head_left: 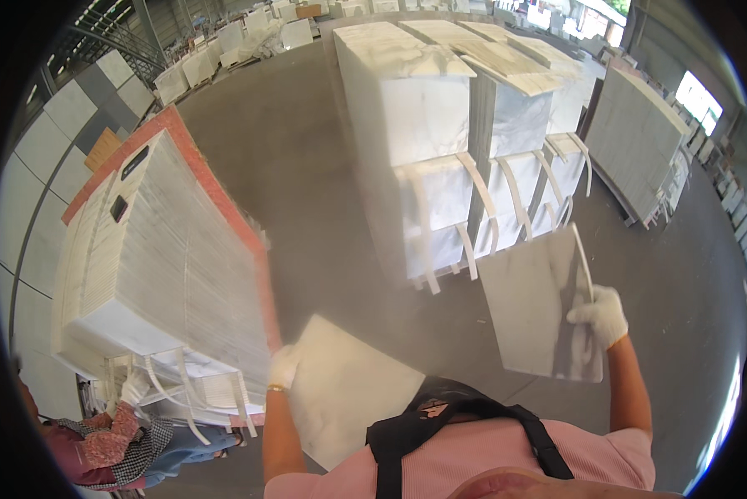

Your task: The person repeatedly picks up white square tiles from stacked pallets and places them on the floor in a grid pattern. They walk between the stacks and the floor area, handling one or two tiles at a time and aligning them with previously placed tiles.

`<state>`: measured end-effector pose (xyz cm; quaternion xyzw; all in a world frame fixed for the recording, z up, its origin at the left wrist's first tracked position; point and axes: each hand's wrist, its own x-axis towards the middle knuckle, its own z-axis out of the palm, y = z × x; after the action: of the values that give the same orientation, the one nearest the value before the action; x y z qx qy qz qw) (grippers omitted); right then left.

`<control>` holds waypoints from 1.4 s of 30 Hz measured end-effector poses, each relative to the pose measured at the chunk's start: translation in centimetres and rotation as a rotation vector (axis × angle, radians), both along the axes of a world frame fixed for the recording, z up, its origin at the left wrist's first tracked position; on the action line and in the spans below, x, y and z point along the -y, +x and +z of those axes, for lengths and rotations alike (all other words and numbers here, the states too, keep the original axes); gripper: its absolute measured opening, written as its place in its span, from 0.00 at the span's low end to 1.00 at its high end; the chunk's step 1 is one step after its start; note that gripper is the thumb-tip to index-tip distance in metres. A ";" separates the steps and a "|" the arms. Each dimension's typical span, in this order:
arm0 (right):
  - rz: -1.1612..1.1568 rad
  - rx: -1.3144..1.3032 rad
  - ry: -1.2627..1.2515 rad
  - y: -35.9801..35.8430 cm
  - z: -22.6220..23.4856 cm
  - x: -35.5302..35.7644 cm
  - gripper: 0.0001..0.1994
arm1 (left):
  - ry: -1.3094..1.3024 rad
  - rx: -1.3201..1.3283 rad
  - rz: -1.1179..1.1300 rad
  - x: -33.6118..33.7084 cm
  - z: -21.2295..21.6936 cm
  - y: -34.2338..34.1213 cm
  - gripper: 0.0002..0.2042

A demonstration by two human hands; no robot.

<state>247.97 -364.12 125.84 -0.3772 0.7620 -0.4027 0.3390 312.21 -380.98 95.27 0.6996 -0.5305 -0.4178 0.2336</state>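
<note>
My left hand (284,367), in a white glove, grips the left edge of a pale marble tile (348,387) tilted in front of my body. The near corner of that tile runs down beside my pink shirt. Out to the right, my right hand (600,317), also gloved in white, holds a second marble tile (527,308) with dark grey veins. Its thumb lies across the face, while the other fingers are partly hidden behind the edge. The two tiles are apart from each other.
Tall stacks of marble tiles (427,116) with pale hanging strips stand ahead. At left, a long row of tiles (186,258) sits beside a red board (224,204); a co-worker (116,445) handles strips there. Another stack (631,141) stands far right on the grey floor (307,166).
</note>
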 end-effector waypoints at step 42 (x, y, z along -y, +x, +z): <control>0.550 0.201 -0.268 -34.4 0.7 97.4 0.15 | 0.157 0.298 0.660 15.1 10.8 -13.7 0.38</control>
<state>213.62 -461.47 126.51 -0.5687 0.5345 -0.4278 0.4560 298.50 -396.04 106.03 0.9018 -0.2711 -0.2531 0.2217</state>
